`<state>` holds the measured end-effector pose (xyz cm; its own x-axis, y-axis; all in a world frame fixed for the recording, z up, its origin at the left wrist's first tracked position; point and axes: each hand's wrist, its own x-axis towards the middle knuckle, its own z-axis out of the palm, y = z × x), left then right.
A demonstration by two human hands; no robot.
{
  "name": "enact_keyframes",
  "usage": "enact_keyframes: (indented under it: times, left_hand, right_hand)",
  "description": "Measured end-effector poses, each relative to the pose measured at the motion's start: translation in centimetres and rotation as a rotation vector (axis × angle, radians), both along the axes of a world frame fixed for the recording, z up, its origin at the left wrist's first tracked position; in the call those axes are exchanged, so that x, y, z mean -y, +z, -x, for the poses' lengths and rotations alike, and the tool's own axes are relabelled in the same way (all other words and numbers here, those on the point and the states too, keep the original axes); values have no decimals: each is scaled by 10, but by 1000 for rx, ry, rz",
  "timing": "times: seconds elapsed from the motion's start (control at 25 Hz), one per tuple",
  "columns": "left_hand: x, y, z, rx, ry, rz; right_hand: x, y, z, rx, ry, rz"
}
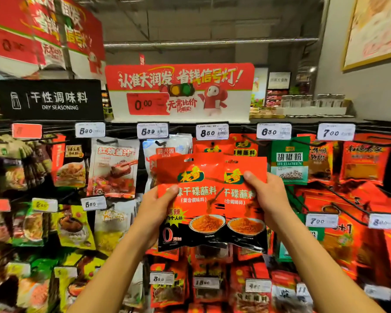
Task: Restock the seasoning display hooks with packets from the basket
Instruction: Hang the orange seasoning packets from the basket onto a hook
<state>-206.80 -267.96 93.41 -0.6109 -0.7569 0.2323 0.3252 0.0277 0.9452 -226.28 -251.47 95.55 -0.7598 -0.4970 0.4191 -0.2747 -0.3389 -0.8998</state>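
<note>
Below 8.50 tag (212, 131), L hand (155, 207) & R hand (270, 199) grip prob. two packets (203, 199).

Two seasoning packets (203, 199) are held up side by side before the hook display, the left one overlapping the right; the left hand (154, 206) grips their left edge, the right hand (269, 197) their right edge. Behind them, just below the 8.50 price tag (212, 131), matching packets (244, 145) hang. A pepper powder packet (290, 161) hangs to the right, a braising sauce packet (114, 166) to the left. Above stand the promotional sign (180, 91) and, left of it, the Dry Seasoning sign (49, 100)
</note>
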Motion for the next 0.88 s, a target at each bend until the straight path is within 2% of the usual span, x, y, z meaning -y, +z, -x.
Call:
enact_keyframes:
  times: [0.32, 0.52, 0.88]
  left_hand:
    - [37, 19, 24, 90, -12, 74]
    - [39, 28, 35, 55, -71, 104]
    - [40, 36, 47, 23, 23, 97]
  right_hand:
    - [62, 22, 13, -30, -221, -43]
    - [79, 33, 16, -90, -291, -57]
    - [89, 45, 16, -92, -308, -94]
